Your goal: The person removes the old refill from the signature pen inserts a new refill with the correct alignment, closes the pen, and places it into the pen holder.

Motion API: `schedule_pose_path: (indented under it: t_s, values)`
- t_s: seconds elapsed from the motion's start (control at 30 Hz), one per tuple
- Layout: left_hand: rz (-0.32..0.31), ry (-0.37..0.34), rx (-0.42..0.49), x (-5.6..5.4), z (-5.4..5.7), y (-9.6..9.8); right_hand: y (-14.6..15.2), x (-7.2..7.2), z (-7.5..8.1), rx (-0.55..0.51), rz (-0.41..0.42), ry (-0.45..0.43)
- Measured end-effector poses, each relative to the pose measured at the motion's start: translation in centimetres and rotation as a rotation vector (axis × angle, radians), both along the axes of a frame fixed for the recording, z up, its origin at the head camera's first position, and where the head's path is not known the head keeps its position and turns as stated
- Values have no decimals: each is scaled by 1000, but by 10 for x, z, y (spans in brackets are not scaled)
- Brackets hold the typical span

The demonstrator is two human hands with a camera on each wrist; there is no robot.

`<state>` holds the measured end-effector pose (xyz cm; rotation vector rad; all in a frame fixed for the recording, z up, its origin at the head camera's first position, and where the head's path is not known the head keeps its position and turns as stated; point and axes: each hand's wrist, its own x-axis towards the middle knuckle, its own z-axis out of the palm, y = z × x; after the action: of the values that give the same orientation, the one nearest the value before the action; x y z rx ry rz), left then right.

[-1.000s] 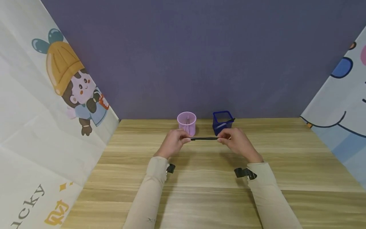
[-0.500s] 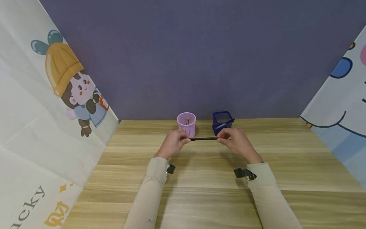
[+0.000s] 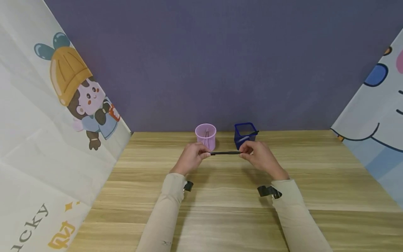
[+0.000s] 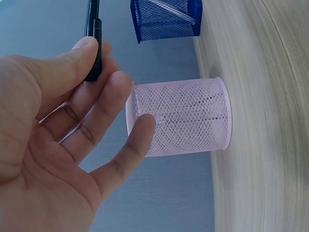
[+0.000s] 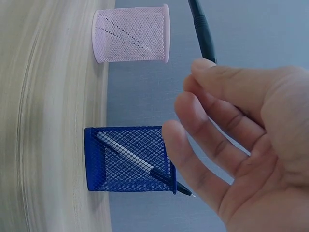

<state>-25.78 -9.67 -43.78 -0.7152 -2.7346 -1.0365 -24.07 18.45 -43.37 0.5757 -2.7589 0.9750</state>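
A black pen (image 3: 225,153) is held level in the air between both hands, in front of two mesh holders. My left hand (image 3: 191,156) pinches its clip end between thumb and fingers; the clip (image 4: 97,36) shows in the left wrist view. The other end is pinched by my right hand (image 3: 260,156), whose remaining fingers are spread in the right wrist view. Behind the left hand stands a round pink mesh pen holder (image 3: 206,136). A square blue mesh pen holder (image 5: 133,159) stands behind the right hand, with a pen (image 5: 128,153) leaning inside, its tip over the rim.
Both holders stand on a wood-grain table (image 3: 220,210) near its far edge, against a dark blue-grey backdrop (image 3: 226,63). Thin dark lines show inside the pink holder. Printed white sheets with cartoons (image 3: 89,92) flank the table on either side.
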Motion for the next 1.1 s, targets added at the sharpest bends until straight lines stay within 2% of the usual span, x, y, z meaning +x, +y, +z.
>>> schedule_pose_path:
  t_s: [0.43,0.63,1.1]
  values:
    - [-11,19,-12,-1,-1,0,0,-1,-1,27,-16,-42]
    - [-9,16,-14,-1,-1,0,-1,-1,1,31,7,-43]
    - [-1,10,-28,-1,0,-1,-2,0,1,-12,46,-125]
